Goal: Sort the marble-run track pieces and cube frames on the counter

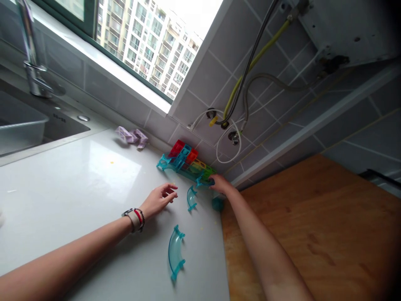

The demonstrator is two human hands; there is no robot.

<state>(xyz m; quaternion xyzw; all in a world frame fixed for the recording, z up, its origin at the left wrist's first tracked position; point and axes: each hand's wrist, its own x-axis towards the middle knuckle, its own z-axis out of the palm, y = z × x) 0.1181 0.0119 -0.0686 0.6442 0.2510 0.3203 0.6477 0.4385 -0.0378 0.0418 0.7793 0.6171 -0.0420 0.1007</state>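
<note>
Here, block row (pixel 184 158) lengthwise along wall (pixel 200 96), R hand (pixel 218 184) at R end, grip unclear, L hand (pixel 159 200) unclenched.

White countertop (pixel 69 196) under curved blue pieces (pixel 175 251)

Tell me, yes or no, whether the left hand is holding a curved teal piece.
No, the left hand is empty, and the nearest curved teal piece lies apart from it on the white counter.
</note>
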